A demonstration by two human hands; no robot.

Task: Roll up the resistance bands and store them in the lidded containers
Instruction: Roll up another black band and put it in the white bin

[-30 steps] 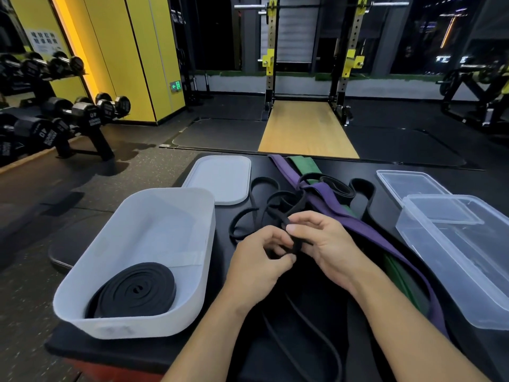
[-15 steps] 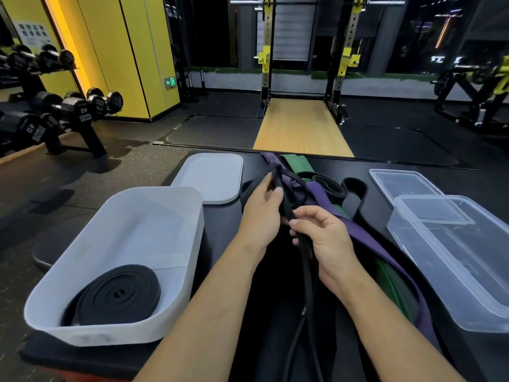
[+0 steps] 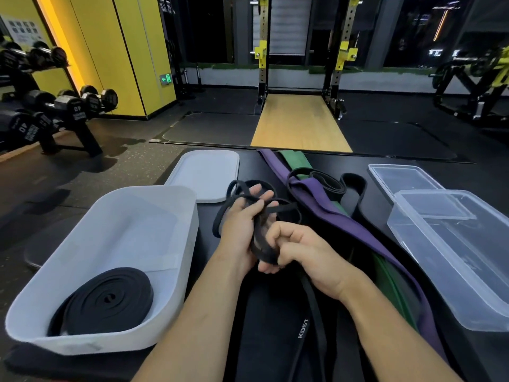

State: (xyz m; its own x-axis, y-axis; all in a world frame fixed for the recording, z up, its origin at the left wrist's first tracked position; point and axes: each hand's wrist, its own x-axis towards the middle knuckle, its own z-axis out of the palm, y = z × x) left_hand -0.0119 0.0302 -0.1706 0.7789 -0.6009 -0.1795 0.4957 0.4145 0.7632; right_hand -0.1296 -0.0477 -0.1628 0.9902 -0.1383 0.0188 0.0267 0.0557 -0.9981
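Observation:
A thin black resistance band (image 3: 259, 232) is looped in a tangle around my left hand (image 3: 242, 224), whose fingers are spread through the loops. My right hand (image 3: 305, 252) pinches the same band just below, and its tail runs down toward me. A rolled black band (image 3: 110, 299) lies in the white container (image 3: 115, 216) at the left, whose white lid (image 3: 205, 175) lies behind it. A purple band (image 3: 344, 219), a green band (image 3: 294, 161) and a wide black band (image 3: 349, 188) lie across the black table. A clear container (image 3: 440, 257) stands at the right, its clear lid (image 3: 402, 177) behind.
The black table's far edge (image 3: 413, 158) lies beyond the bands. A dumbbell rack (image 3: 55, 111) stands on the floor at the left, a squat rack (image 3: 303, 59) straight ahead, another machine (image 3: 473, 78) at the far right.
My left hand has drawn back toward me, with band loops now wrapped around its spread fingers. My right hand has closed on the band right below it. The view has tilted slightly.

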